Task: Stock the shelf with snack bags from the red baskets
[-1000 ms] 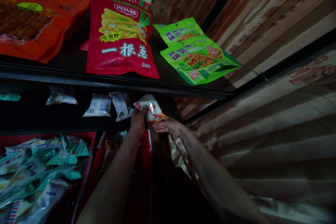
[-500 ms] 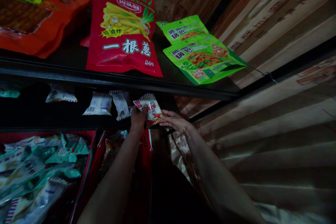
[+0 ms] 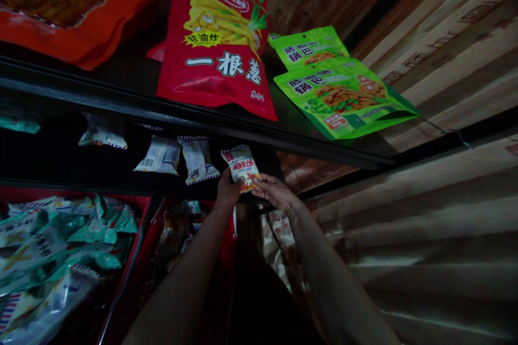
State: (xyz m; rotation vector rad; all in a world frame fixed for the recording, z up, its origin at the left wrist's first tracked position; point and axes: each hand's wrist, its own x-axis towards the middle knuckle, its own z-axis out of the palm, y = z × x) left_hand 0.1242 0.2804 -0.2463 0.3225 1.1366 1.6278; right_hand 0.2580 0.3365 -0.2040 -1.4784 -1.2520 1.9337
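Note:
A small white-and-orange snack packet [image 3: 243,164] with red lettering is held between my two hands over the right end of the lower shelf. My left hand [image 3: 230,190] grips its lower left side, thumb on the front. On the lower right edge, the fingers of my right hand [image 3: 275,192] close on the same packet. Just left of it lies a silvery-blue snack packet [image 3: 197,160] with striped ends, back side up. Another pale packet [image 3: 159,155] rests farther left, beside a third packet [image 3: 102,132].
On the upper shelf [image 3: 194,110] are an orange bag [image 3: 121,16], a red snack bag [image 3: 218,78] and green pouches [image 3: 343,94]. Below left, a red-edged bin [image 3: 140,206] holds several teal packets [image 3: 52,242]. Pleated brown sheeting [image 3: 404,210] hangs at right.
The view has shifted, so the shelf goods appear farther right. The held packet now sits more upright, and my left thumb has slid down to its lower edge.

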